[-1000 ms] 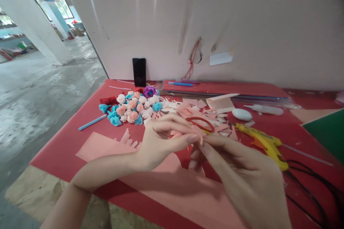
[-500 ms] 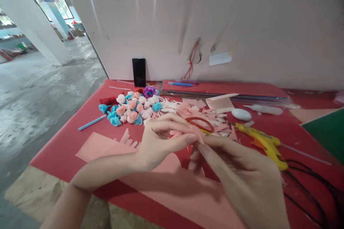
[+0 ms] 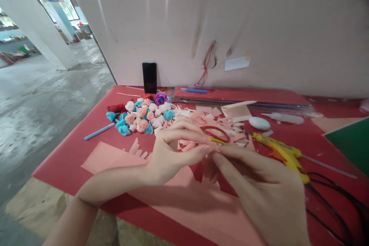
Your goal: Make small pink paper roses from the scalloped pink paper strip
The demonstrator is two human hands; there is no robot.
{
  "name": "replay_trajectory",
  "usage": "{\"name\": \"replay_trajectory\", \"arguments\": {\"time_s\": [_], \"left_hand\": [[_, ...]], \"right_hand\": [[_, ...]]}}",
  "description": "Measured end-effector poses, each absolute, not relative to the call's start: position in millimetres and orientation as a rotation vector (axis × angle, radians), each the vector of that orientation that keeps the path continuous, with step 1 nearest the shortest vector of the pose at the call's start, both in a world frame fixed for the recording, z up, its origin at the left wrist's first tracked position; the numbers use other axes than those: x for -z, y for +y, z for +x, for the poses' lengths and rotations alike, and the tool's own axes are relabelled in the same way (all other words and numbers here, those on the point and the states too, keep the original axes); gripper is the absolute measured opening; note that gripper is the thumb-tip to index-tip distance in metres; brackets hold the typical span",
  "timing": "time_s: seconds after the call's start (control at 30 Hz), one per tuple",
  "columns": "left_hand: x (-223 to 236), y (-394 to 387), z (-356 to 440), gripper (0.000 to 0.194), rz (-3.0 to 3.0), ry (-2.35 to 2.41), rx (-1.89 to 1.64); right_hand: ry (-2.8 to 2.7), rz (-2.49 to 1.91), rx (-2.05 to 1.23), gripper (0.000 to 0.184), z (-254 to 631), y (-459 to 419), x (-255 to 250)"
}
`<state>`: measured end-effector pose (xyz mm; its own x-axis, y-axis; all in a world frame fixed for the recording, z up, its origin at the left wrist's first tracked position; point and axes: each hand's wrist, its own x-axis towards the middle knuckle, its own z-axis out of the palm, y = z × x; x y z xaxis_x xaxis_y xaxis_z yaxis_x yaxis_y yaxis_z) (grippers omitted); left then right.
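Note:
My left hand (image 3: 170, 155) and my right hand (image 3: 265, 188) meet over the middle of the table. Thumb and fingers of each are pinched together on a small piece of pink crepe paper (image 3: 212, 145), most of it covered by the fingertips. Under the hands lies a large pink paper sheet (image 3: 184, 196). Just behind the fingertips rests what looks like a pair of scissors with red and yellow handles (image 3: 223, 134), partly hidden. Beyond the left hand sits a heap of pink, white and blue paper roses (image 3: 142, 112).
A yellow glue gun (image 3: 284, 152) with black cable lies to the right, near a white oval object (image 3: 259, 123) and a clear bottle (image 3: 285, 118). Paper scraps (image 3: 201, 117) spread across the middle. A phone (image 3: 149, 78) leans on the white board; a blue pen (image 3: 98, 131) lies left.
The fingertips have drawn closer together, and the pink paper piece, which stood up between them before, is now mostly covered. Both arms stay in nearly the same place.

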<state>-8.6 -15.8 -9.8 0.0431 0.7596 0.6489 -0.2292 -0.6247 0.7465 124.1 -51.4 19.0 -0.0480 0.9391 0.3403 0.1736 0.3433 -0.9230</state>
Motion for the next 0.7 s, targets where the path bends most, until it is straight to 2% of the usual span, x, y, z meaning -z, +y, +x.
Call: {"name": "replay_trajectory", "arguments": {"time_s": [0.13,0.33,0.5,0.7], "left_hand": [[4,-14,-11,0.008,1.663,0.576,-1.614],[-13,-11,-24,0.011,2.041,0.677,-1.322],[-19,-11,-27,0.010,2.063,0.739,-1.208],[-16,-11,-24,0.007,1.927,0.729,-1.276]], "right_hand": [[-1.622,-0.962,-0.758,0.020,133,-46,-18],[-1.873,-0.960,-0.560,0.021,146,-38,-15],[-1.896,-1.053,-0.585,0.017,152,-34,-14],[-1.803,-1.102,-0.676,0.018,151,-33,-15]]}}
